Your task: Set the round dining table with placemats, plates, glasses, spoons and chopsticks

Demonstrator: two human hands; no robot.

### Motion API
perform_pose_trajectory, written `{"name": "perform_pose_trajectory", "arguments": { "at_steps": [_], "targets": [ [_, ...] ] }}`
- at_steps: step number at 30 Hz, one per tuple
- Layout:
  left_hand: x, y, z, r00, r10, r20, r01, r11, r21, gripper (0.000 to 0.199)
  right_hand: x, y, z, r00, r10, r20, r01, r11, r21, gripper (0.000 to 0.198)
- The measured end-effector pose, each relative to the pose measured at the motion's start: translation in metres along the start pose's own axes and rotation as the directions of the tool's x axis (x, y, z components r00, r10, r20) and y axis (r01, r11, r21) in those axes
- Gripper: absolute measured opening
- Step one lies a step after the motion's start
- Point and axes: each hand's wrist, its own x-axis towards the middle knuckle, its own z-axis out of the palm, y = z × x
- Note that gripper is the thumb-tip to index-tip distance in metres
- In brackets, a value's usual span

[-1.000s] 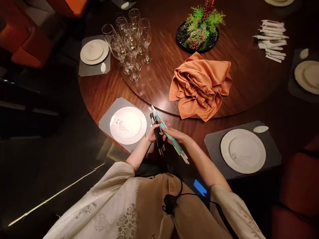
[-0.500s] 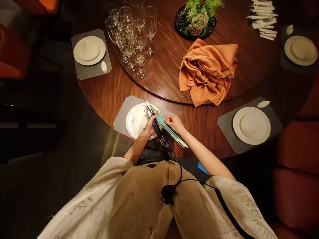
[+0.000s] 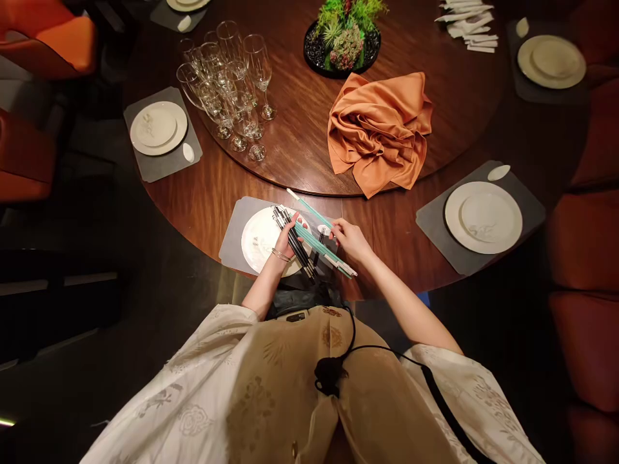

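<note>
My left hand (image 3: 286, 240) is closed round a bundle of black chopsticks (image 3: 298, 250) with silvery ends, together with several slim teal chopsticks (image 3: 325, 248) with white ends. Between the fingers of my right hand (image 3: 351, 238) is a single teal chopstick (image 3: 312, 211), slanting up and left, apart from the bundle. Beneath the hands lie a white plate (image 3: 254, 241) and a grey placemat (image 3: 231, 240), partly covered by the bundle. A small dark pair of sticks (image 3: 319, 246) shows near a white spoon rest, between the two hands.
On the raised round turntable (image 3: 300, 154) stand several stemmed glasses (image 3: 236, 96), a crumpled orange cloth (image 3: 380, 135), a plant dish (image 3: 343, 48) and white paper packets (image 3: 469, 24). Place settings with plates (image 3: 483, 217) lie left and right. Orange chairs (image 3: 585, 238) surround the table.
My right hand has moved slightly right and away from the bundle, drawing one teal chopstick out. The view has shifted, so the tabletop things appear farther left.
</note>
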Motion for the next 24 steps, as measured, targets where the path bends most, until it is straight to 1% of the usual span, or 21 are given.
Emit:
{"name": "perform_pose_trajectory", "arguments": {
  "at_steps": [2, 3, 5, 7, 8, 10, 12, 13, 14, 17, 19, 22, 24],
  "targets": [
    [-0.001, 0.001, -0.002, 0.999, 0.014, 0.048, -0.015, 1.0, 0.017, 0.035, -0.002, 0.003, -0.003, 0.999, -0.038, -0.006, 0.038, 0.999, 0.027, 0.016],
    [-0.002, 0.001, -0.003, 0.997, 0.017, 0.076, -0.018, 1.0, 0.021, 0.034, -0.002, 0.004, -0.005, 0.997, -0.075, -0.023, 0.076, 0.997, 0.025, 0.016],
    [-0.003, 0.001, -0.004, 0.996, -0.011, 0.088, 0.009, 1.0, 0.025, 0.033, -0.001, 0.007, -0.007, 0.985, -0.155, -0.069, 0.158, 0.987, 0.034, 0.016],
    [-0.004, 0.001, -0.005, 0.995, -0.039, 0.096, 0.036, 0.999, 0.026, 0.032, 0.002, 0.01, -0.012, 0.979, -0.18, -0.091, 0.191, 0.973, 0.127, 0.018],
    [-0.005, 0.001, -0.006, 0.994, -0.043, 0.098, 0.04, 0.999, 0.027, 0.033, 0.003, 0.011, -0.014, 0.985, -0.158, -0.074, 0.171, 0.962, 0.213, 0.021],
    [-0.009, 0.002, -0.008, 0.995, -0.029, 0.092, 0.027, 0.999, 0.021, 0.035, 0.005, 0.012, -0.02, 0.998, -0.068, 0.013, 0.057, 0.909, 0.412, 0.026],
    [-0.012, 0.004, -0.01, 0.997, -0.007, 0.082, 0.007, 1.0, 0.004, 0.036, 0.007, 0.011, -0.025, 0.995, 0.023, 0.102, -0.077, 0.819, 0.568, 0.027],
    [-0.014, 0.005, -0.012, 0.997, 0.0, 0.079, 0.001, 1.0, -0.006, 0.037, 0.008, 0.01, -0.028, 0.991, 0.051, 0.122, -0.116, 0.775, 0.621, 0.027],
    [-0.016, 0.007, -0.014, 0.997, 0.003, 0.078, -0.002, 1.0, -0.014, 0.036, 0.008, 0.009, -0.03, 0.99, 0.067, 0.121, -0.131, 0.737, 0.664, 0.028],
    [-0.019, 0.012, -0.022, 0.997, 0.023, 0.068, -0.02, 0.999, -0.042, 0.032, 0.008, 0.005, -0.036, 0.994, 0.072, 0.076, -0.105, 0.669, 0.736, 0.033],
    [-0.021, 0.016, -0.027, 0.997, 0.045, 0.06, -0.041, 0.997, -0.067, 0.028, 0.007, 0.003, -0.04, 0.995, 0.085, 0.057, -0.099, 0.658, 0.747, 0.03],
    [-0.025, 0.023, -0.037, 0.995, 0.089, 0.046, -0.084, 0.992, -0.093, 0.023, 0.003, 0.002, -0.046, 0.993, 0.104, 0.058, -0.112, 0.647, 0.754, 0.022],
    [-0.028, 0.028, -0.043, 0.992, 0.12, 0.031, -0.117, 0.989, -0.086, 0.019, 0.001, 0.003, -0.049, 0.992, 0.106, 0.068, -0.12, 0.628, 0.769, 0.02]
  ]
}}
